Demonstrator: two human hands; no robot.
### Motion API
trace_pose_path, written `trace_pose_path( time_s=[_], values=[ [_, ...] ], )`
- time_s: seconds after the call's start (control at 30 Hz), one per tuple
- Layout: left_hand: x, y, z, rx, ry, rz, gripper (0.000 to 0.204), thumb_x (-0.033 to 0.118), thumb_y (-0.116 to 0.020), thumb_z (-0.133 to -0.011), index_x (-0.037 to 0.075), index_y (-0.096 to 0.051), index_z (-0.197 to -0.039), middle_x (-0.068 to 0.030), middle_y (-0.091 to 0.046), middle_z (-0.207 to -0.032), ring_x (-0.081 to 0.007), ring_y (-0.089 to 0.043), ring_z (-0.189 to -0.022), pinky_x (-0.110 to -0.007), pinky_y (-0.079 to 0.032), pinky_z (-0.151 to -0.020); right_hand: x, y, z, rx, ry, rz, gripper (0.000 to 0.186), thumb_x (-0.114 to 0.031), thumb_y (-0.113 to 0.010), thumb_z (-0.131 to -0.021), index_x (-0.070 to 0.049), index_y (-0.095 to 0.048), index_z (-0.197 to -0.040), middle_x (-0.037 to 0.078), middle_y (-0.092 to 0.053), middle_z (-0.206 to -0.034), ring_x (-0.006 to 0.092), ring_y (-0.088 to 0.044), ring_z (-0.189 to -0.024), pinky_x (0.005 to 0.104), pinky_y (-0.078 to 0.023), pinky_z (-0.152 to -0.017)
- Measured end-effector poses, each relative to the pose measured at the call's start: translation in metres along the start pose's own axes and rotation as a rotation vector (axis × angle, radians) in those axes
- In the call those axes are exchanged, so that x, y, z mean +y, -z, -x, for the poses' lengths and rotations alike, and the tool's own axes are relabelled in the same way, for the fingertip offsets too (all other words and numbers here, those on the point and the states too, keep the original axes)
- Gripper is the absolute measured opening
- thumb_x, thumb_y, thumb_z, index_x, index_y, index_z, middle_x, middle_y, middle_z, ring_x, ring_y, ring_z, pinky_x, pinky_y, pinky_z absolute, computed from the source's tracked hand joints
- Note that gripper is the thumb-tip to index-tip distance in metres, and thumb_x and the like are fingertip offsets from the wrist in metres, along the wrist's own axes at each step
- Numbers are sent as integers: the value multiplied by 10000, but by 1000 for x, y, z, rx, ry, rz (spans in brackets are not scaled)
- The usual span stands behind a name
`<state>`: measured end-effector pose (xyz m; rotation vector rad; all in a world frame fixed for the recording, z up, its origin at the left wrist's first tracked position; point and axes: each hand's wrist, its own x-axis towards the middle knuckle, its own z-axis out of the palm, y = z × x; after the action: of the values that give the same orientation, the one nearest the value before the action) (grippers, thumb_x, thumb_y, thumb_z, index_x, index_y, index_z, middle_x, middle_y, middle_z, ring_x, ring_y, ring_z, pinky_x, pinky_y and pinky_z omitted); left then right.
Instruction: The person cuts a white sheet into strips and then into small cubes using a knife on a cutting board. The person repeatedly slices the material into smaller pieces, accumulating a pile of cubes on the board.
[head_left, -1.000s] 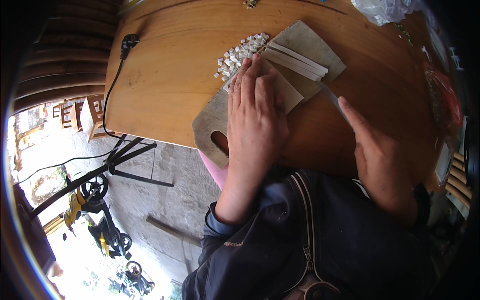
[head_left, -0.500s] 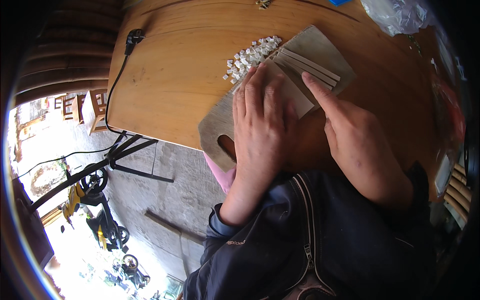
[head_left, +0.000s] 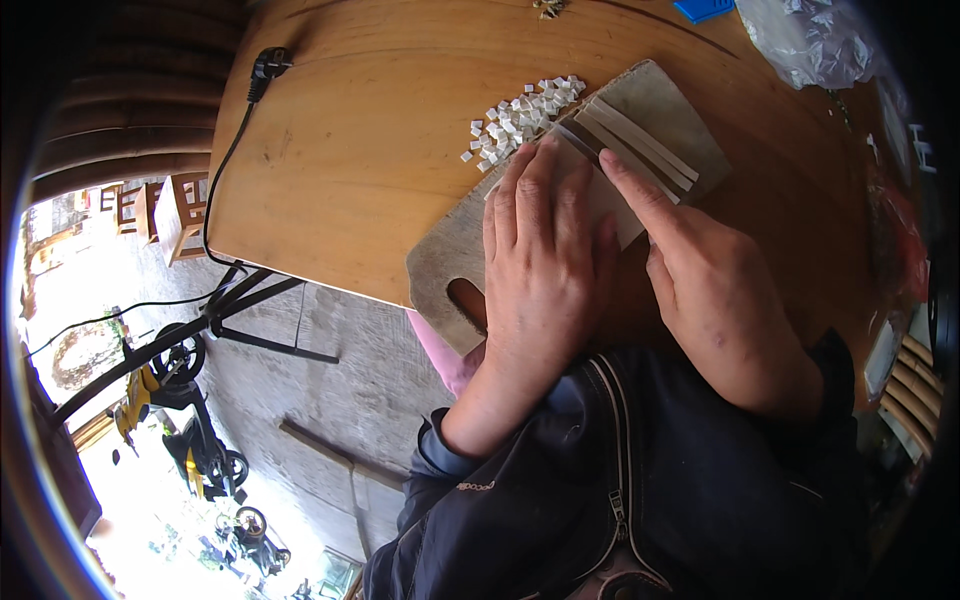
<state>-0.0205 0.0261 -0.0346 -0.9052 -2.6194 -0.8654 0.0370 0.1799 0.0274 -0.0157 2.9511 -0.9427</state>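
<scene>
Since a second ago the right hand (head_left: 725, 300) has come in from the frame's right edge to the board, and its forefinger now lies stretched across the pale strips (head_left: 640, 150); the thin blade it seemed to carry then is not to be seen now. The left hand (head_left: 545, 265) has stayed flat, palm down, fingers spread and closed on nothing, pressing the near end of the strips onto the grey cutting board (head_left: 450, 270). Whether the right hand's other fingers hold anything I cannot tell; they are curled out of view. The board sits at centre frame, its handle end hanging over the table (head_left: 350, 170) edge. Just above the left fingertips lies a heap of small white cut squares (head_left: 520, 115). A black cable (head_left: 225, 170) runs down the upper left. The overhanging board could tip or slide if the palm leans hard toward the handle, scattering the squares
</scene>
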Motion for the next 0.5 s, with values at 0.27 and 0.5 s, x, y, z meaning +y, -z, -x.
trace_pose_path(
  time_s=[0.27,0.5],
  values=[
    [0,-3,0,16,-1,14,503,119,-683,-863,-39,-571,-1328,-238,-511,-1437,-413,-492,-1359,-510,-435,-1109,-4,-2,1,16,-12,35,701,101,-574,-876,-130,-488,-1533,244,-675,-1030,411,-680,-846,467,-563,-754],
    [-2,-3,-1,22,-32,2,487,117,-673,-870,-54,-577,-1316,-245,-519,-1438,-416,-488,-1373,-506,-432,-1117,-17,-15,3,-2,-61,302,734,33,-580,-903,-191,-418,-1584,168,-599,-836,348,-667,-706,444,-564,-649]
  ],
)
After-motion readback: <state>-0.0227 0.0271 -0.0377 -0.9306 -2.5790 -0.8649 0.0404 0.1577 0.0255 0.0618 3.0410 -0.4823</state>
